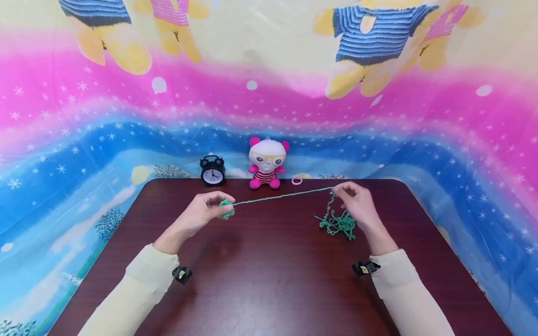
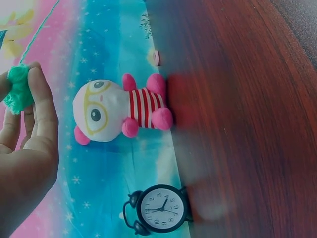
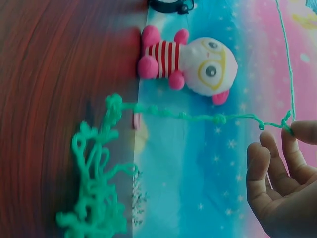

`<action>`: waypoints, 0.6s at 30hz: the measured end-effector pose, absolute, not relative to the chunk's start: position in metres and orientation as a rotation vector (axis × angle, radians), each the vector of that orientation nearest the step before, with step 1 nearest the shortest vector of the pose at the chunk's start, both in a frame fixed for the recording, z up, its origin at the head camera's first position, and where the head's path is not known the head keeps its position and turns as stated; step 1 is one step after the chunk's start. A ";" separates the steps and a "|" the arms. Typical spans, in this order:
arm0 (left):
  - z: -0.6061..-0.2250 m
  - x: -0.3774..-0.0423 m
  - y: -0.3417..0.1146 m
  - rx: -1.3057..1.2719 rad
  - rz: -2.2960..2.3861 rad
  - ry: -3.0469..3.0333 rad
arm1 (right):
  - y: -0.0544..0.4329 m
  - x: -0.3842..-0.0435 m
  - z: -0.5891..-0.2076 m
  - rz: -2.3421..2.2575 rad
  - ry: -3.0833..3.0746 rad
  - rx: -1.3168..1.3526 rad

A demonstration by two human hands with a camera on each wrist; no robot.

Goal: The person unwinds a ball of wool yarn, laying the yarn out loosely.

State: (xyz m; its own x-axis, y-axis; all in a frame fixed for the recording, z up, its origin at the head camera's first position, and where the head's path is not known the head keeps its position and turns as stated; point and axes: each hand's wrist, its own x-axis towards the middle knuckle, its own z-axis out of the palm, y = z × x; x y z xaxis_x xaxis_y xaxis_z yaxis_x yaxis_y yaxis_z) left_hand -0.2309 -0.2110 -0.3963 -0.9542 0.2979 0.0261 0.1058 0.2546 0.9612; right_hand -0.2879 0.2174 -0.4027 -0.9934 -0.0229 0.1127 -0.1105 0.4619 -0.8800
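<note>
My left hand (image 1: 207,210) pinches a small wad of green yarn (image 2: 20,89) between thumb and fingers. From it a taut yarn strand (image 1: 281,196) runs up slightly to my right hand (image 1: 356,203), whose thumb and index finger pinch it. Below the right fingertips a knotted length hangs down to a loose, tangled green bundle (image 1: 341,225). In the right wrist view, small knots (image 3: 219,119) show along that hanging length. Both hands are held above the dark table, well apart.
At the back of the brown table (image 1: 260,270) stand a black alarm clock (image 1: 212,171) and a pink and white panda plush (image 1: 268,163). A small pink and white ring (image 1: 296,181) lies right of the plush. A printed curtain (image 1: 252,107) surrounds the table's back and sides.
</note>
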 end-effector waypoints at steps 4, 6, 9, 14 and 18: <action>-0.398 -0.231 -0.213 0.365 1.801 2.338 | 0.229 -0.289 -0.404 1.570 -2.594 0.072; -0.398 -0.231 -0.213 0.362 1.808 2.331 | 0.236 -0.290 -0.405 1.559 -2.588 0.059; -0.398 -0.231 -0.214 0.371 1.832 2.308 | 0.245 -0.289 -0.405 1.534 -2.584 0.049; -0.400 -0.231 -0.215 0.403 1.894 2.248 | 0.260 -0.287 -0.402 1.508 -2.567 0.014; -0.401 -0.231 -0.216 0.395 1.888 2.260 | 0.270 -0.285 -0.399 1.507 -2.545 -0.020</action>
